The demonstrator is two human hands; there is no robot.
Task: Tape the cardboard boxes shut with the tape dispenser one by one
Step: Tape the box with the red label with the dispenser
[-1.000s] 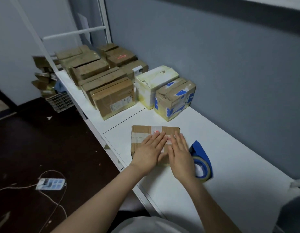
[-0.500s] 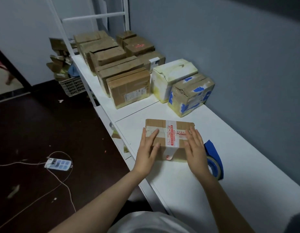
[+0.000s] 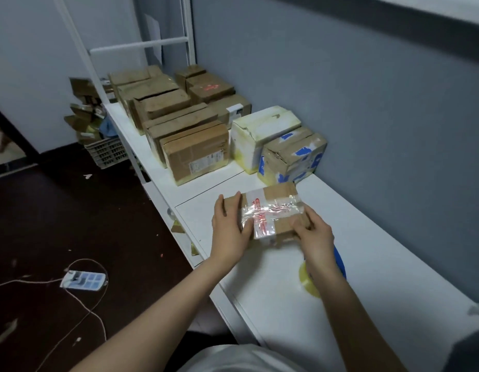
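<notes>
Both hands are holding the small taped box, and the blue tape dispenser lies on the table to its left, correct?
Nearly. The head view shows the left hand and right hand holding the small taped box, but the blue tape dispenser lies on the table to its right.

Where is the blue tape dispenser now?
Head view: the blue tape dispenser lies on the white table, right of the small taped cardboard box, partly behind the right hand.

Small parcel-packing rm, prob. storage: cardboard boxes [image 3: 195,157] lined along white bench [image 3: 380,237] by grey wall [image 3: 367,103]; plastic crate [image 3: 108,154], power strip [image 3: 84,280] on dark floor [image 3: 72,210].
</notes>
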